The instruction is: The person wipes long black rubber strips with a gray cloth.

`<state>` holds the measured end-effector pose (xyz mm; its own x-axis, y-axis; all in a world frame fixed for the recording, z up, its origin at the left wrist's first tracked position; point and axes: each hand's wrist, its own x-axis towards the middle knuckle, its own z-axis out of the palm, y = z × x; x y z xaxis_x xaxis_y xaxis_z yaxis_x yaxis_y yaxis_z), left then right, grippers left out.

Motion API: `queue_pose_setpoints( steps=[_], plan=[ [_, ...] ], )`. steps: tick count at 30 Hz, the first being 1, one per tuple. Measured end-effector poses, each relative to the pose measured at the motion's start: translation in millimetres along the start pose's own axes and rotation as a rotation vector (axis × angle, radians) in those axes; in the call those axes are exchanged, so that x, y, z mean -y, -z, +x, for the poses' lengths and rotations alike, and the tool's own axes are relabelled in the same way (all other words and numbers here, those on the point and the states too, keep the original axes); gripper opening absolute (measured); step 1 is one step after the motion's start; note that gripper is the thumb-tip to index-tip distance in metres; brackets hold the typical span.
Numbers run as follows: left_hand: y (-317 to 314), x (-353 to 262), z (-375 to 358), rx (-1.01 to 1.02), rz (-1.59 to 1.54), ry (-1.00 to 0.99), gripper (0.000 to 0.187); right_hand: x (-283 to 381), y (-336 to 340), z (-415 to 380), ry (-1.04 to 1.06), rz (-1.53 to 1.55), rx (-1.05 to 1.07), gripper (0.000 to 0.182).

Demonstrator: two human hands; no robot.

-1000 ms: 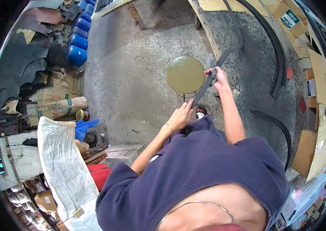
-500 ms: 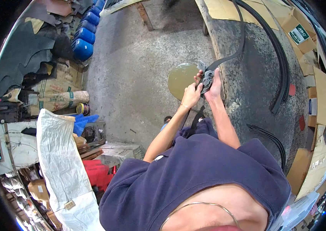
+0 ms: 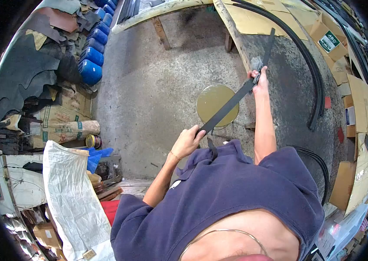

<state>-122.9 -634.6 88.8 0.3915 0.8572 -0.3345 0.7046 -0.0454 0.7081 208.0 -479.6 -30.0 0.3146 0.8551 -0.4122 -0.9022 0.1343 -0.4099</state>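
Note:
A long, flat black strap runs slantwise between my two hands. My left hand is closed on it low, near the front of my dark blue shirt, where a short black end hangs down. Farther up and to the right, my right hand grips the strap together with a crumpled grey cloth. The strap's far end sticks out beyond that hand, over the dark worktable. How the cloth wraps the strap is hidden by my fingers.
A round olive stool seat stands below the strap. Bundled black strips curve over the worktable, with cardboard boxes along its right side. Blue drums, dark leather pieces and a white sheet lie to the left.
My hands, together at the cloth before, are now far apart. The left moved down and left along the strap; the right moved up and right with the cloth. The strap is now stretched straight.

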Motion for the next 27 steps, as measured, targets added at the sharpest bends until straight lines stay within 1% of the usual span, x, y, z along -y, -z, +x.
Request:
queue_pose_setpoints(
  steps=[2, 3, 4, 6, 7, 9, 10, 11, 12, 13, 14, 15, 16, 17, 19, 20, 21, 22, 23, 25, 26, 27],
  plan=[
    [1, 23, 26, 0.189, 0.041, -0.044, 0.037, -27, -24, -35, 0.025, -0.075, -0.092, 0.052],
    [-19, 40, 53, -0.043, -0.060, -0.311, 0.037, -43, -21, -43, -0.023, -0.055, -0.003, 0.051],
    [-23, 27, 73, -0.067, -0.305, -0.268, 0.037, -61, -30, -57, -0.055, -0.116, -0.011, 0.050],
    [-11, -24, 96, 0.155, -0.512, 0.023, 0.036, -82, -56, -83, -0.086, -0.217, -0.049, 0.051],
    [-16, -22, 97, 0.162, -0.511, 0.015, 0.036, -76, -47, -67, -0.076, -0.217, -0.051, 0.051],
    [-24, -14, 99, -0.076, -0.081, -0.326, 0.033, -32, -14, -6, -0.159, 0.175, 0.111, 0.047],
    [-8, -20, 67, -0.015, -0.053, -0.274, 0.030, 1, -11, 3, -0.033, 0.154, 0.101, 0.047],
    [3, -7, 41, -0.026, -0.040, -0.347, 0.030, 30, -11, 3, 0.091, 0.134, 0.086, 0.048],
    [15, 7, 20, -0.036, -0.027, -0.423, 0.029, 52, -13, -1, 0.173, 0.079, 0.007, 0.048],
    [31, 21, 1, 0.122, -0.036, -0.258, 0.029, 67, -15, -9, 0.258, 0.025, -0.076, 0.048],
    [47, 33, -8, 0.278, -0.038, -0.093, 0.030, 66, -24, -22, 0.288, -0.027, -0.113, 0.047],
    [53, 46, -3, 0.290, -0.032, -0.105, 0.030, 52, -34, -41, 0.313, -0.085, -0.151, 0.046],
    [51, 64, 8, 0.399, 0.059, -0.196, 0.031, 33, -46, -62, 0.344, -0.139, -0.046, 0.046],
    [49, 78, 20, 0.496, 0.150, -0.283, 0.032, 12, -52, -70, 0.292, -0.111, -0.052, 0.046],
    [23, 64, 54, 0.217, -0.195, -0.401, 0.041, -41, -82, -105, 0.218, -0.157, -0.024, 0.044],
    [30, 25, 58, 0.293, -0.233, -0.143, 0.044, -64, -95, -119, 0.140, -0.172, 0.002, 0.044],
    [21, 10, 78, 0.277, -0.174, -0.087, 0.048, -82, -104, -125, 0.120, -0.167, 0.073, 0.044],
    [-11, 22, 109, 0.060, -0.177, -0.420, 0.047, -88, -117, -135, 0.125, -0.175, 0.086, 0.044],
    [-15, 14, 109, 0.056, -0.176, -0.425, 0.047, -86, -131, -145, 0.134, -0.183, 0.095, 0.043],
    [-18, -3, 107, -0.037, -0.479, -0.385, 0.042, -64, -139, -144, 0.159, -0.173, 0.100, 0.043],
    [-25, -5, 107, -0.428, -0.274, -0.682, 0.033, -55, -137, -140, 0.149, -0.150, 0.164, 0.043],
    [-17, -9, 106, -0.428, -0.271, -0.689, 0.033, -55, -142, -145, 0.154, -0.147, 0.168, 0.043]
  ],
)
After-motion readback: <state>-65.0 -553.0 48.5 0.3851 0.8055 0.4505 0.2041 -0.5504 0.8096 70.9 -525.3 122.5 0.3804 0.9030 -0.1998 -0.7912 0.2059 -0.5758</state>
